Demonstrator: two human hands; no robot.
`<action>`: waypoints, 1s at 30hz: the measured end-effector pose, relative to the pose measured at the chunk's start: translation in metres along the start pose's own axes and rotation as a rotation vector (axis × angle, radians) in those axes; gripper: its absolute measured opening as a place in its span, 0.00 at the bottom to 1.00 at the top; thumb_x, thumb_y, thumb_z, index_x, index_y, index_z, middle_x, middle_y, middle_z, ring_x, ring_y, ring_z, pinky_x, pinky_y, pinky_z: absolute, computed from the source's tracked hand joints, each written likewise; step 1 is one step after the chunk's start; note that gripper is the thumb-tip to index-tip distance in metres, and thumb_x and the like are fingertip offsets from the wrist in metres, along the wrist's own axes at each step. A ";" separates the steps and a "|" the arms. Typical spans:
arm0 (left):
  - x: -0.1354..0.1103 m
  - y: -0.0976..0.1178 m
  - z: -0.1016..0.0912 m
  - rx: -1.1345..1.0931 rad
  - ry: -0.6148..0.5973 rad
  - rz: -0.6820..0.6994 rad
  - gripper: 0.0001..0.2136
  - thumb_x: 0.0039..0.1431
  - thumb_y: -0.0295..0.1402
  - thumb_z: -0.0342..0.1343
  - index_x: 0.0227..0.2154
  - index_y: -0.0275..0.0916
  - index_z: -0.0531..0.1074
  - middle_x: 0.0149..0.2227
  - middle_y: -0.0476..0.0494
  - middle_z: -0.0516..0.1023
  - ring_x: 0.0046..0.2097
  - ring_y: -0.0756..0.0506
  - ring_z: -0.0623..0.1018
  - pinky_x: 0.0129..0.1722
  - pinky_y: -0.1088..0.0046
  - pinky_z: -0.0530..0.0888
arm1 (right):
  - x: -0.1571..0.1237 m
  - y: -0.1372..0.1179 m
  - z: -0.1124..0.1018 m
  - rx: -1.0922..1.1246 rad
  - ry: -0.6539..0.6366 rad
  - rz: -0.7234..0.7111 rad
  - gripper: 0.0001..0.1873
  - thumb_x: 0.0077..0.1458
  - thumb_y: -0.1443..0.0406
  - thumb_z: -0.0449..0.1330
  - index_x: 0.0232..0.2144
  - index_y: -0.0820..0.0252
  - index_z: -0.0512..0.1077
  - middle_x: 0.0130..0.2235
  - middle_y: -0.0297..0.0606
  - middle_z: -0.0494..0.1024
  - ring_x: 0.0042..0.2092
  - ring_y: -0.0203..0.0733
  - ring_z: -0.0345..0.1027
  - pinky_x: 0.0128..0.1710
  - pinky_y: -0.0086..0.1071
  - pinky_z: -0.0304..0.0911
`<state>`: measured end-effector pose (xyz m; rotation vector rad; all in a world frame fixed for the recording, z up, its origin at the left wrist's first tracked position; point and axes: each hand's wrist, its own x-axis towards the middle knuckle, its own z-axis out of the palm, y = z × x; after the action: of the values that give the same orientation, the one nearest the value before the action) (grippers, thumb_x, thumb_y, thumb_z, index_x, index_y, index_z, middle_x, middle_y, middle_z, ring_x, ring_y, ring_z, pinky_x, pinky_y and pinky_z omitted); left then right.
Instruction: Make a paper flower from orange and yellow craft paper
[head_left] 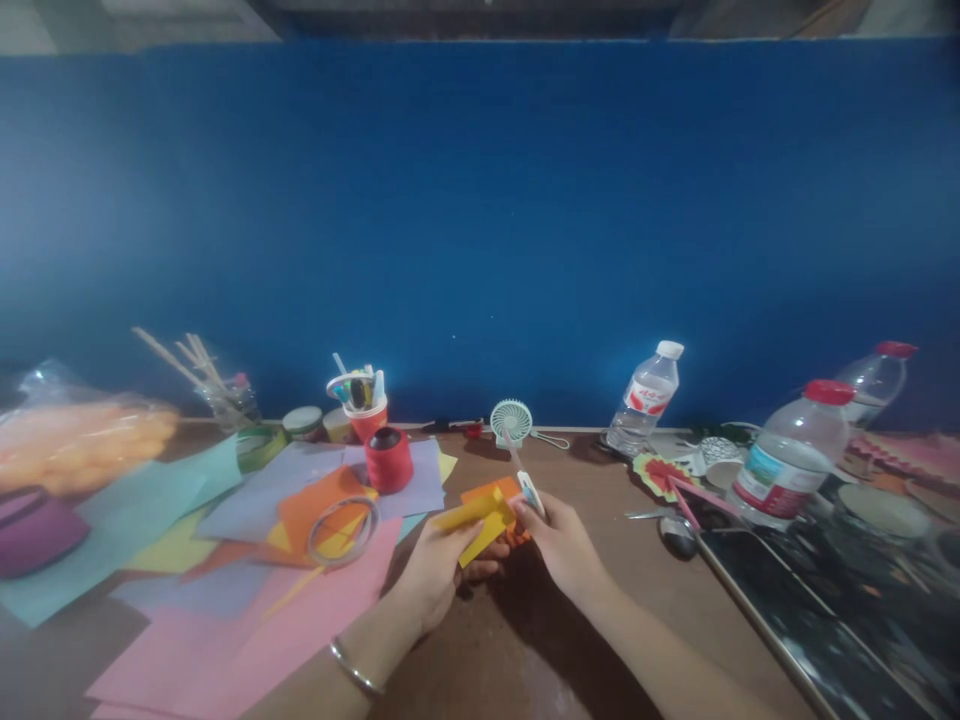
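Near the middle of the table, my left hand point(435, 565) is closed around folded yellow paper point(486, 530). A piece of orange paper point(491, 490) shows behind the yellow one, close to the fingers of both hands. My right hand point(564, 545) grips a utility knife point(529, 492) with a pale handle, its thin blade pointing up and away from me. The fingertips of my right hand are beside the papers; whether they touch them I cannot tell. Just beyond the knife stands a small white fan point(511, 422).
Coloured paper sheets point(315, 620) spread over the left side, with a tape roll point(343, 530) and a red thread spool point(388, 460) on them. Behind stands a cup of tools point(367, 410). To the right are water bottles point(791, 455), a black mouse point(678, 537) and a dark glossy panel point(795, 600).
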<state>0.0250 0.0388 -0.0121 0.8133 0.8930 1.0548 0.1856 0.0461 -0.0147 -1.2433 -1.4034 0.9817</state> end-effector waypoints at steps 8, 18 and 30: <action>0.016 -0.001 -0.007 -0.144 0.298 0.162 0.09 0.52 0.26 0.53 0.37 0.33 0.67 0.34 0.37 0.77 0.33 0.42 0.78 0.27 0.70 0.76 | -0.004 0.004 -0.012 -0.583 0.005 -0.371 0.15 0.58 0.61 0.45 0.40 0.56 0.68 0.36 0.40 0.74 0.38 0.44 0.65 0.38 0.33 0.57; 0.017 0.000 -0.012 -0.209 0.181 0.221 0.15 0.50 0.31 0.57 0.41 0.37 0.66 0.39 0.41 0.76 0.37 0.42 0.77 0.32 0.69 0.76 | -0.005 0.005 -0.012 -0.821 -0.103 -0.433 0.13 0.59 0.61 0.44 0.37 0.55 0.68 0.30 0.37 0.73 0.34 0.41 0.66 0.31 0.29 0.55; 0.014 0.002 -0.009 -0.197 0.160 0.201 0.18 0.48 0.31 0.58 0.44 0.38 0.65 0.41 0.42 0.75 0.37 0.42 0.77 0.32 0.69 0.75 | -0.002 0.009 -0.014 -0.742 -0.044 -0.366 0.15 0.58 0.61 0.44 0.42 0.55 0.68 0.37 0.39 0.75 0.38 0.43 0.67 0.36 0.31 0.58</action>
<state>0.0193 0.0534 -0.0173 0.6696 0.8372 1.3769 0.2008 0.0452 -0.0215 -1.4014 -2.0361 0.2244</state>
